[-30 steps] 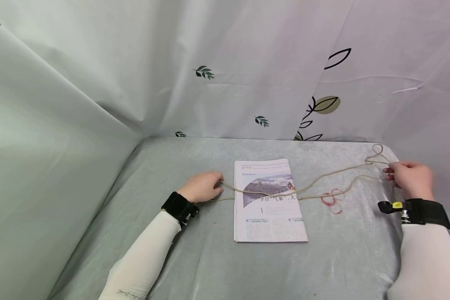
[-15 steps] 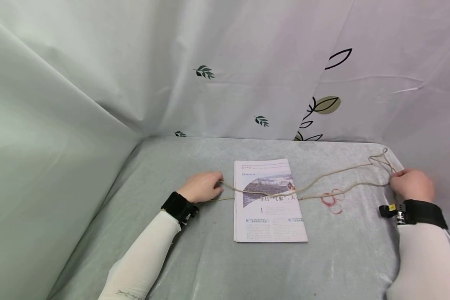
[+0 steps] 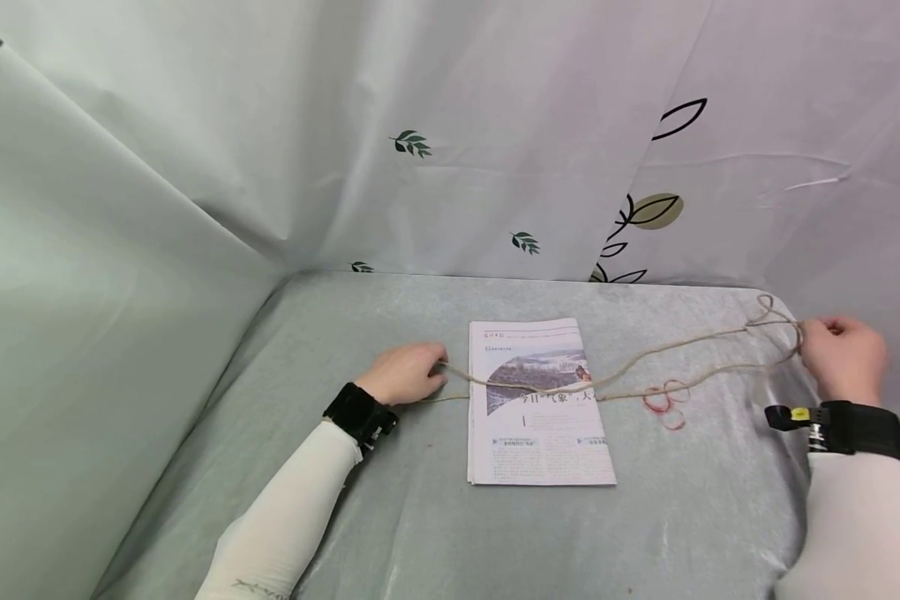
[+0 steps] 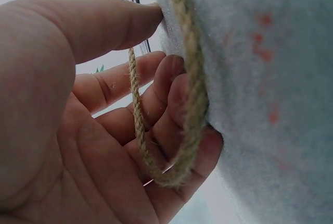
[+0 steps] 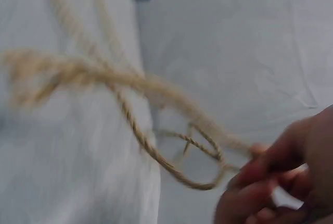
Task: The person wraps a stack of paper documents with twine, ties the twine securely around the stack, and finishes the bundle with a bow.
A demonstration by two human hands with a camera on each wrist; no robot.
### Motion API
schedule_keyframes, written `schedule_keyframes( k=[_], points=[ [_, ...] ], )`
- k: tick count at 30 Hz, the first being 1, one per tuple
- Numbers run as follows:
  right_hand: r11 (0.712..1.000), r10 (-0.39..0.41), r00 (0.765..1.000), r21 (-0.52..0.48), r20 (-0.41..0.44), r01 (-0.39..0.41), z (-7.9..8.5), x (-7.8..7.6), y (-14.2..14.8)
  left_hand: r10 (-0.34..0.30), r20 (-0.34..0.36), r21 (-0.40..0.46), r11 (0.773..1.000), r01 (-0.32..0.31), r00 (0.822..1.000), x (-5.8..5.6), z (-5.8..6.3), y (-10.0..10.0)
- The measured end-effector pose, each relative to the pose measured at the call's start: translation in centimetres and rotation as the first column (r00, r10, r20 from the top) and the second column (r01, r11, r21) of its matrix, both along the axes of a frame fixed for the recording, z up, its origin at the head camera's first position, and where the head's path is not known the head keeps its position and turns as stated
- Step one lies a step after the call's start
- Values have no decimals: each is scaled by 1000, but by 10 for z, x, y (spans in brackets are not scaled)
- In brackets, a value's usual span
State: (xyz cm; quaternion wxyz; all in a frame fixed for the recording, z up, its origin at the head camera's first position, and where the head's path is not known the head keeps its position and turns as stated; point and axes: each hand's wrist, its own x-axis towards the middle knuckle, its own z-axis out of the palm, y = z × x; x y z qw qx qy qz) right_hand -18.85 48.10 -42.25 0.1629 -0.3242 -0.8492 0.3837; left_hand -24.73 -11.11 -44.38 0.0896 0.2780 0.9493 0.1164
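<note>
The left hand (image 3: 403,373) rests on the cloth-covered table, left of a folded newspaper (image 3: 540,450). A bend of twisted jute rope (image 4: 136,109) lies slack inside that hand, between the thumb and loosely bent fingers. From there one length of the rope (image 3: 528,387) crosses over the newspaper. The other length meets the newspaper's left edge and shows again at its right edge, hidden in between. At the table's right end, the right hand (image 3: 846,358) pinches the rope between thumb and fingers. A frayed rope end (image 5: 31,75) and small loops show beside it in the right wrist view.
Red looped marks or thin strands (image 3: 667,403) lie right of the newspaper, near the rope. Pale sheeting with a leaf print (image 3: 525,242) rises behind the table and at both sides. A black strap with a camera (image 3: 866,429) circles each wrist.
The right hand has dipped slightly, then shifted right with the rope, changing the shape of the small loops beside it. The left hand and newspaper have stayed in place.
</note>
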Motion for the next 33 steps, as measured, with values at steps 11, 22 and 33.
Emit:
schedule_keyframes(
  k=[11, 22, 33],
  points=[
    [748, -91, 755, -545, -650, -378, 37, -1, -42, -11, -8, 4, 1000, 11, 1000, -2, -3, -1],
    [246, 216, 417, -364, -883, -898, 46, 4, -119, -1, -1, -3, 1000, 1, 1000, -2, -3, -1],
    [756, 654, 601, 427, -459, -497, 9, -12, -157, 0, 14, -10, 1000, 0, 1000, -1, 0, 0]
  ],
)
